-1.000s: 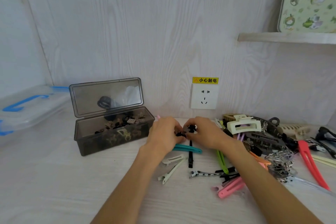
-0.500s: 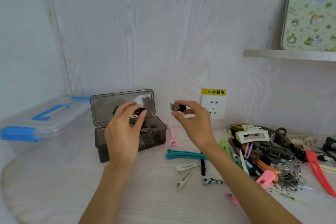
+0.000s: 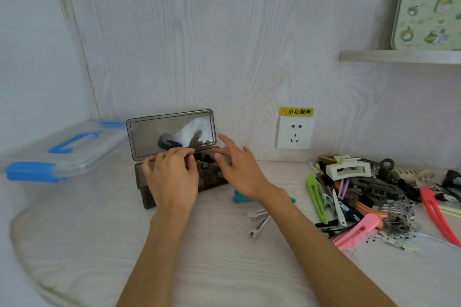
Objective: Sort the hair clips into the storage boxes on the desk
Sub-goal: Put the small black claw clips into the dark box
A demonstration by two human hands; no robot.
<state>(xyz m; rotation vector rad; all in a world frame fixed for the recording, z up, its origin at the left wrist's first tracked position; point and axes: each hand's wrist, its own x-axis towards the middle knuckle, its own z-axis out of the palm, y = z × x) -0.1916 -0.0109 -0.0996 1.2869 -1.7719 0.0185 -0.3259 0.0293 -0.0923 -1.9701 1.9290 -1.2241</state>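
Both hands hover spread over the open smoky storage box: left hand at nine o'clock, right hand at three, holding nothing.

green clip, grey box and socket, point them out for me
green clip (image 3: 316,198), head view, middle of its long body
grey box (image 3: 149,197), head view, front left wall
socket (image 3: 295,132), head view, centre of the white plate

smoky box: translucent glossy plastic | desk: matt pale woodgrain
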